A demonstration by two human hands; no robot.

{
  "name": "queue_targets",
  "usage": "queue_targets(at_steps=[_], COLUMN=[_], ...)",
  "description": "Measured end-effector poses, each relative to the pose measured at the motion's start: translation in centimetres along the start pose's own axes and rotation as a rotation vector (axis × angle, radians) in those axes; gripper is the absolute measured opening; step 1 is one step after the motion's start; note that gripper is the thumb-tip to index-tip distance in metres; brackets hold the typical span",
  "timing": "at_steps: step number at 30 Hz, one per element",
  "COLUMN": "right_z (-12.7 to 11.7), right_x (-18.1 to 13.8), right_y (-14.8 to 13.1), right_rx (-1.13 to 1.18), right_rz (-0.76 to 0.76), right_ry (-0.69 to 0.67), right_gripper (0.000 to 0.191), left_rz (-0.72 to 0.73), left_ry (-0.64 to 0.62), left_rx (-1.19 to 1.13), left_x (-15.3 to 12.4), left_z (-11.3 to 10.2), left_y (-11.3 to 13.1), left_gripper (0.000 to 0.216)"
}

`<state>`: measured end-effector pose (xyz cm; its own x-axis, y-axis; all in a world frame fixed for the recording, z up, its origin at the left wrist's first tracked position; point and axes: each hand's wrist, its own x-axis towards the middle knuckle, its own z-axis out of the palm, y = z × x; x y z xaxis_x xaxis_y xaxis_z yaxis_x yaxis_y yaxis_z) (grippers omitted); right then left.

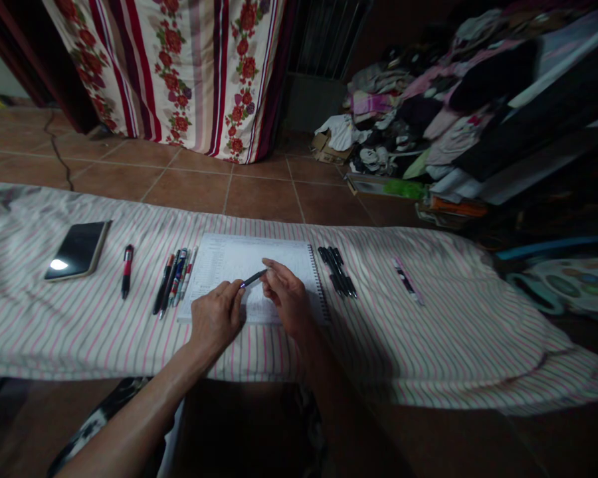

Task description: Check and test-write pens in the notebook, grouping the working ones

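Observation:
A dark pen [254, 277] is held between my two hands, above an open spiral notebook [259, 245]. My left hand [216, 311] is closed on the pen's lower left end. At the other end, the thumb and fingers of my right hand [288, 294] pinch it, with the index finger reaching past. Handwriting covers parts of the notebook page, too faint to read. Several pens [175, 282] lie side by side along the notebook's left edge. On the right, next to the spiral binding, is a group of black pens [337, 272].
A striped cloth [458, 338] covers the low surface. On it lie a phone [78, 249], a red and black pen [127, 271], and a pink and black pen [408, 283]. Beyond are a flowered curtain [189, 79] and a heap of clothes [428, 106].

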<state>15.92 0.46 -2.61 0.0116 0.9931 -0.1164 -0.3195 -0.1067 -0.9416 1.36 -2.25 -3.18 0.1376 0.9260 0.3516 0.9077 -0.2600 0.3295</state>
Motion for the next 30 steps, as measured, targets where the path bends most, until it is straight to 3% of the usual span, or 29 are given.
queue_targets(at_steps=[9, 15, 22, 28, 30], right_z=[-0.5, -0.3, -0.5, -0.1, 0.0], right_x=[0.2, -0.2, 0.2, -0.6, -0.5], right_y=[0.2, -0.3, 0.3, -0.9, -0.8], right_rx=[-0.142, -0.001, -0.082, 0.084, 0.101], right_rz=[0.0, 0.062, 0.041, 0.149, 0.148], right_ry=[0.017, -0.042, 0.016, -0.05, -0.024], right_gripper=[0.021, 0.043, 0.021, 0.044, 0.038], left_rz=[0.029, -0.012, 0.029, -0.007, -0.005], left_ry=[-0.023, -0.008, -0.041, -0.031, -0.046], left_rx=[0.057, 0.054, 0.081, 0.069, 0.075], left_x=[-0.3, -0.1, -0.2, 0.0, 0.0], left_z=[0.0, -0.3, -0.2, -0.3, -0.3], left_y=[0.4, 0.3, 0.6, 0.5, 0.5], left_gripper=[0.032, 0.033, 0.031, 0.032, 0.033])
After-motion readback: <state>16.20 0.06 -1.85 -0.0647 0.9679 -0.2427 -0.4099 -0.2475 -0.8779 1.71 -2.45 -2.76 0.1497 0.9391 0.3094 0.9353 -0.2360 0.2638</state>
